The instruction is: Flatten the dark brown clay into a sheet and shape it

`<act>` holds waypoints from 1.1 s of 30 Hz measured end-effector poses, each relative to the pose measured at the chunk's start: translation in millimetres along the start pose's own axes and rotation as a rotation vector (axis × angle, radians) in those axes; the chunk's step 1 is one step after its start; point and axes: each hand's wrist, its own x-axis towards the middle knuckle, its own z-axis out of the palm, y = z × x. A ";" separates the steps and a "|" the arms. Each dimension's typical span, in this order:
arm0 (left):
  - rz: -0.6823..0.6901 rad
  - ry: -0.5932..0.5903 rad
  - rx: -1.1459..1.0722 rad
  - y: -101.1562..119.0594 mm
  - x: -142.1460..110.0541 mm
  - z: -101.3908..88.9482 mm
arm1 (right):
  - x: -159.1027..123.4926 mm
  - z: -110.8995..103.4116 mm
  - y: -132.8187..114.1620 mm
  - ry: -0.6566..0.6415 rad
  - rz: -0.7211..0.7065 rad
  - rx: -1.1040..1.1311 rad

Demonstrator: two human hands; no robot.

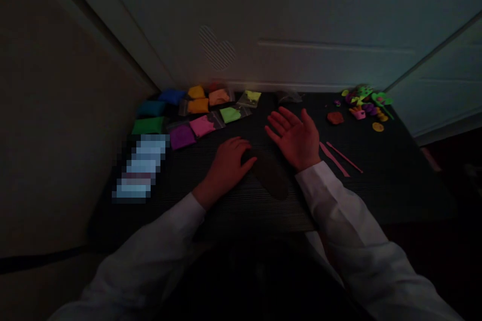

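Note:
A dark brown flattened piece of clay point(271, 176) lies on the dark mat point(384, 175) in front of me. My left hand point(229, 161) rests palm down at its left end, fingers curled over the edge of the clay. My right hand point(295, 136) hovers just above and to the right of the clay, palm turned up and fingers spread, holding nothing. Both arms wear white sleeves.
Several small bags of coloured clay point(201, 110) lie at the back left. Two pink modelling sticks point(339, 158) lie right of my right hand. A brown lump point(335, 118) and a cluster of colourful clay figures point(365, 103) sit back right. A pixelated sheet point(141, 168) lies left. A white door stands behind.

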 end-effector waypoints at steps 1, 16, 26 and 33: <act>-0.045 0.000 -0.076 0.5 1.0 -1.6 | -0.1 -1.0 -1.4 0.014 -0.008 -0.019; -0.704 0.210 -1.176 -9.8 -27.6 -24.2 | -0.4 -3.0 -5.3 0.037 0.018 -0.080; -0.784 0.256 -1.367 3.5 -59.9 -25.5 | 1.2 -3.4 3.6 0.081 0.063 -0.295; -0.620 0.314 -1.359 4.2 -49.5 -33.7 | -7.4 1.3 12.8 -0.265 0.258 -0.716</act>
